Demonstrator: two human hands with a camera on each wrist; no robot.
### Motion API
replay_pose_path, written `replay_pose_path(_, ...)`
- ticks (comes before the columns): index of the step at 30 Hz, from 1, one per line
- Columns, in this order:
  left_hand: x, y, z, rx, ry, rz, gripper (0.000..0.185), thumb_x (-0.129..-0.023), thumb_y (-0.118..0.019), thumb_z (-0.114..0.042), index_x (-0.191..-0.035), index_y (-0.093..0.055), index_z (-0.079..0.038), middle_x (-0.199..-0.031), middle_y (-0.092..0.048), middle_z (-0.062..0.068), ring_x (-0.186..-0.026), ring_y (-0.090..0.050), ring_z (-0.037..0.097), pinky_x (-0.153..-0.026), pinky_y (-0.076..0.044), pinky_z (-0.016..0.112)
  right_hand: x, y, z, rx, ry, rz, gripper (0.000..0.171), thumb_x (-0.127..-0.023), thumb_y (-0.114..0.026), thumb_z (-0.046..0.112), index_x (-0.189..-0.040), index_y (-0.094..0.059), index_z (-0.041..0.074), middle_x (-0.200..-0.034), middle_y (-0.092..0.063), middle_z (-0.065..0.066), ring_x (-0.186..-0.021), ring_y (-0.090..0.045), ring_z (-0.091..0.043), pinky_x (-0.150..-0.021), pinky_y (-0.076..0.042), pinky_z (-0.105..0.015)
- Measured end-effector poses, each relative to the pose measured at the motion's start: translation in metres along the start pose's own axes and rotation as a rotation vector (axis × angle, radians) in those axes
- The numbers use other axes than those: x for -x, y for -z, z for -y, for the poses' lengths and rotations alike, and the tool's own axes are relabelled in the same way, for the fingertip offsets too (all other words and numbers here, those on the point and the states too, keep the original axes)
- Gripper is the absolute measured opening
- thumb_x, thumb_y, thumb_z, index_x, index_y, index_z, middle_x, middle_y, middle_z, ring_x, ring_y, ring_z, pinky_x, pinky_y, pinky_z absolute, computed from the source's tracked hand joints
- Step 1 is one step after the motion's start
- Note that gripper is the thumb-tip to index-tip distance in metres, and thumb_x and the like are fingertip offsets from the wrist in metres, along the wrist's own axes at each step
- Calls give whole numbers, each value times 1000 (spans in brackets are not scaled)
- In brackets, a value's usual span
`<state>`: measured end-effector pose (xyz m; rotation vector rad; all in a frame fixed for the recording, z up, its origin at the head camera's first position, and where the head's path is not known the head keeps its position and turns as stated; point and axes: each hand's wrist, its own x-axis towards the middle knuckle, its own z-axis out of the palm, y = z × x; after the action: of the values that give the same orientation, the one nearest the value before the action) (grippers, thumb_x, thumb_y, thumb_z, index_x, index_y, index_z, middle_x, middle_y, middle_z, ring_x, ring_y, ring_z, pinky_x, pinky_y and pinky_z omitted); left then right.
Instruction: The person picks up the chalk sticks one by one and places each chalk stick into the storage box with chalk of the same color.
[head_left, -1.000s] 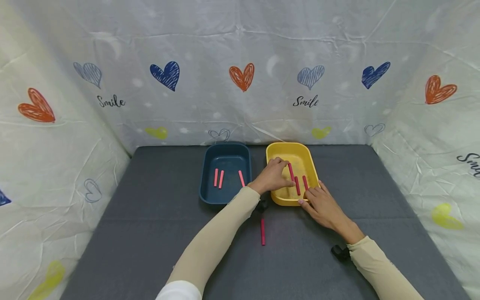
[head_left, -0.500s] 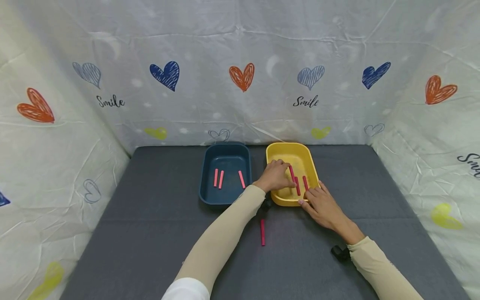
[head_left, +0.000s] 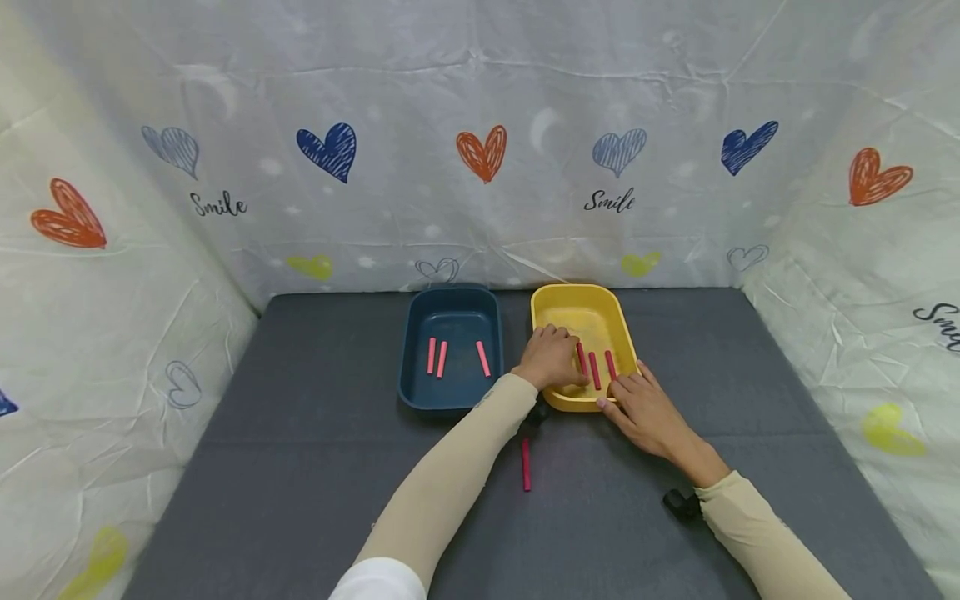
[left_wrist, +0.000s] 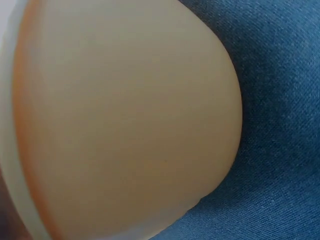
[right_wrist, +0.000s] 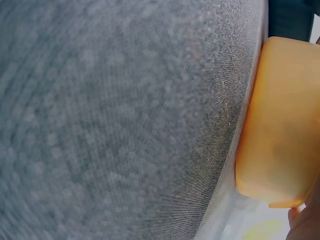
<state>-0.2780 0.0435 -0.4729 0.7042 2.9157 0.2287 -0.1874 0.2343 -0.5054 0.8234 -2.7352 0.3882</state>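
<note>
In the head view my left hand (head_left: 551, 358) reaches into the yellow tray (head_left: 576, 292), its thumb and forefinger pinching a dark red stick (head_left: 581, 358) by its two ends. Two more dark red sticks lie in the tray to the right of it, the middle stick (head_left: 595, 371) and the right stick (head_left: 611, 364). My right hand (head_left: 643, 412) grips the tray's near right corner, thumb outside and fingers over the rim. The right wrist view catches the tray's outer wall (right_wrist: 280, 120) and part of the right hand (right_wrist: 307, 220).
Left of the yellow tray stands a dark blue tray (head_left: 450, 397) holding several pink sticks (head_left: 442, 359). Another dark red stick (head_left: 526, 465) lies on the grey cloth (head_left: 300, 467) in front, close to the left forearm. A heart-printed curtain (head_left: 405, 108) rises behind the table.
My left hand has shifted slightly toward me, lowering its dark red stick until it lies nearly level with the other two in the yellow tray. My right hand has kept still.
</note>
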Motion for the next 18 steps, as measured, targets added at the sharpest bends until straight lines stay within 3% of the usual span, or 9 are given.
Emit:
replay_pose_path(9,3,2,-4,-87,13,21,69,-80,-72,-59,-134,-59,-18,-133,-57,0,-122,-45,20,-110,-32,37,0,0,-1,-6,3,-6,24,-99,-57,32,-84,-55,14,-80,-54,-2,-93,-58,-25,-117,-23,-58)
replay_pose_path(18,1,-1,0,-69,-13,27,74,-81,-70,-60,-141,-53,-19,-140,-54,-1,-128,-44,20,-113,-30,37,0,-1,-1,-4,7,-3,23,-99,-58,32,-84,-55,14,-80,-53,-1,-92,-58,-24,-117,-23,-57)
